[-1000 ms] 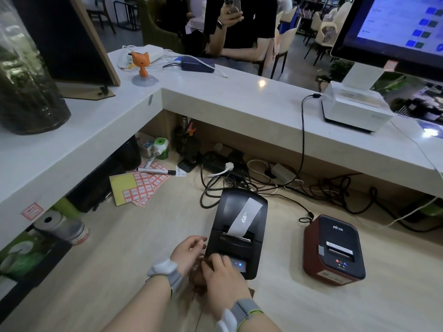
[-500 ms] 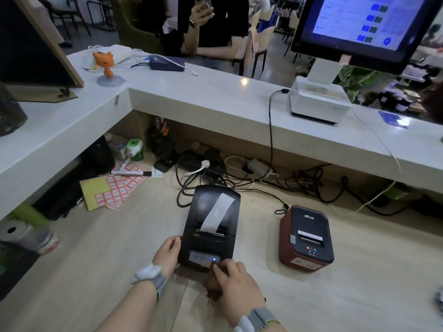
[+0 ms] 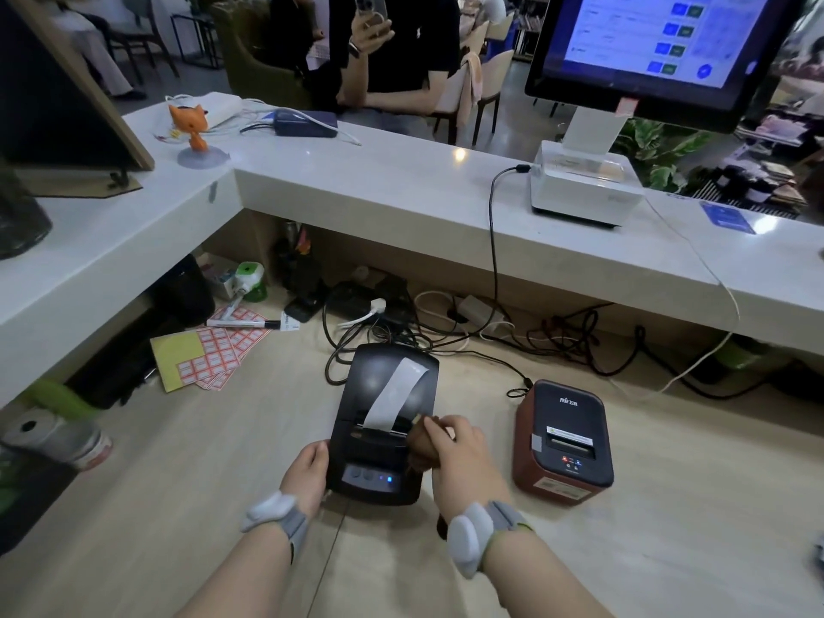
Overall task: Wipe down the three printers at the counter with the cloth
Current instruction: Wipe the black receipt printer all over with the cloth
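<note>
A black receipt printer [image 3: 372,443] with a white paper strip curling from its slot stands on the wooden lower counter. My left hand [image 3: 307,472] grips its left front side. My right hand [image 3: 459,454] holds a brown cloth [image 3: 421,448] against the printer's right side, near the paper slot. A red-brown printer with a black top [image 3: 564,443] stands just to the right. A white printer [image 3: 584,182] sits on the raised white counter under the monitor stand.
Tangled cables [image 3: 446,332] lie behind the printers. Sticker sheets [image 3: 209,352] and a marker [image 3: 245,323] lie at left, paper rolls [image 3: 58,434] at far left. A monitor [image 3: 660,51] stands at upper right. A person [image 3: 401,46] holding a phone sits beyond the counter.
My right hand with the cloth has moved from the black printer's front bottom edge up to its right side near the paper slot. My left hand stays on the left side.
</note>
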Demonstrator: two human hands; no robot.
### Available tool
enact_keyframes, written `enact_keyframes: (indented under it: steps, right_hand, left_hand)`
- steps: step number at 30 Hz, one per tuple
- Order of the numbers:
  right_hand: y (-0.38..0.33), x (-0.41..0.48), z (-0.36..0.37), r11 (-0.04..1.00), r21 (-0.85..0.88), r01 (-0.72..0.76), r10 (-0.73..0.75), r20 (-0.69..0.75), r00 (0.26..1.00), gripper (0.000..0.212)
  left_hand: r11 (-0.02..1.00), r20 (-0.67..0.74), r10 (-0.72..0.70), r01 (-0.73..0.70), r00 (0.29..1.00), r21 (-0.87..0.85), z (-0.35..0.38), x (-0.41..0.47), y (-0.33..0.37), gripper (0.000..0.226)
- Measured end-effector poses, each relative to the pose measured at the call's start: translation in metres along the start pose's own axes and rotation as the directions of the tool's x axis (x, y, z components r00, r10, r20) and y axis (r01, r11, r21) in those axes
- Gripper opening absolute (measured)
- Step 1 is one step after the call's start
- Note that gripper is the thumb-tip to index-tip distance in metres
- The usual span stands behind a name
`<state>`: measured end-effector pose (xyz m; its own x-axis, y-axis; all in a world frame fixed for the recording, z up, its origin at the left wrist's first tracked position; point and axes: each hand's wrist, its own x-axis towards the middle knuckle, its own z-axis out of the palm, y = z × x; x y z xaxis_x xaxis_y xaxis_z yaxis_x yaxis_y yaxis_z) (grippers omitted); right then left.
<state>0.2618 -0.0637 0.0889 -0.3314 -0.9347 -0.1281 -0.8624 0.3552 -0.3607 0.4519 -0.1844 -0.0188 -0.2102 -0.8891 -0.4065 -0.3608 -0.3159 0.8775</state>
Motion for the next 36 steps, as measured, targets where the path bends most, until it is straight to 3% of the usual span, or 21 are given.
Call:
enact_keyframes:
  steps: [13,22,36]
  right_hand:
    - [-0.019,-0.047,0.038,0.999,-0.048,0.009,0.005,0.29,0.957,0.063]
    - [-0.049,-0.037,0.036,0.995,-0.096,-0.034,0.063,0.322,0.945,0.055]
    - [-0.098,-0.017,0.051,0.993,-0.114,0.017,0.022,0.329,0.944,0.042]
  left_hand:
    - [1.0,-0.015,0.001,-0.001,1.0,-0.027,0.001,0.005,-0.01,0.022]
    - [0.999,0.024,0.023,-0.022,0.999,-0.042,0.0,0.004,-0.004,0.02]
    - [0.999,0.171,0.048,-0.05,0.984,0.004,-0.013,0.004,-0.002,0.019]
